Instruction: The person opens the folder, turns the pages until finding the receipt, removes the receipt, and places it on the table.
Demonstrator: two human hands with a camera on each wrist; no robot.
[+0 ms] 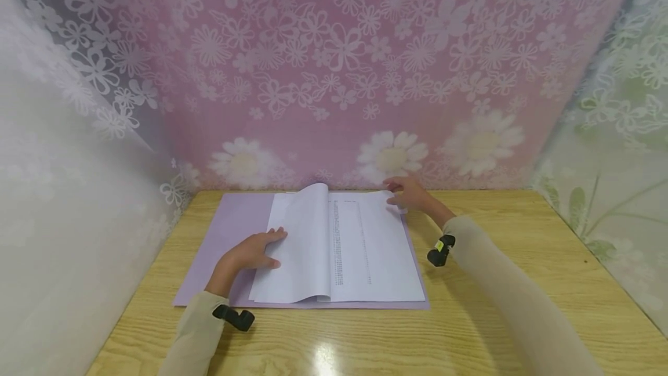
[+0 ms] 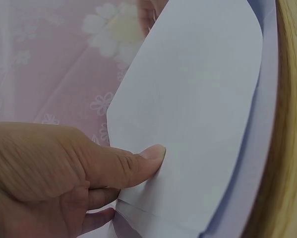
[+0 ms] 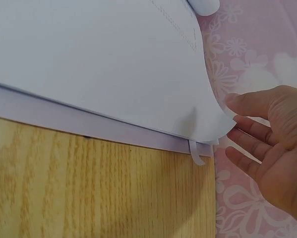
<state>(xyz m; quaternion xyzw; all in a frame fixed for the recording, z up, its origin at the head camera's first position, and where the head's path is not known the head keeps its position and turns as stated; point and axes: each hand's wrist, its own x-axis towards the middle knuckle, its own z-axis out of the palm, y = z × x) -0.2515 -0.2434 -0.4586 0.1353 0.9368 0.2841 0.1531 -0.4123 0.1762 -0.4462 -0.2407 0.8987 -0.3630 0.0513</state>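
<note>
Right hand [image 3: 282, 153], fingers parted, touches the bent corner of a printed page [image 3: 113, 74]. I spread my left hand [image 1: 250, 253] on a smooth, curving sheet [image 1: 305, 248]. Lilac cover [image 1: 237, 216] and grained table [image 1: 282, 341] lie beneath.

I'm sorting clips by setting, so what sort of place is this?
Probably a small desk nook or screened-off workspace, though the wider room is out of view: a wood-grain tabletop stands between a pink floral backdrop and pale side panels, with white printed sheets on it.

R hand [image 1: 412, 195] fwd of L hand [image 1: 251, 252]
</note>
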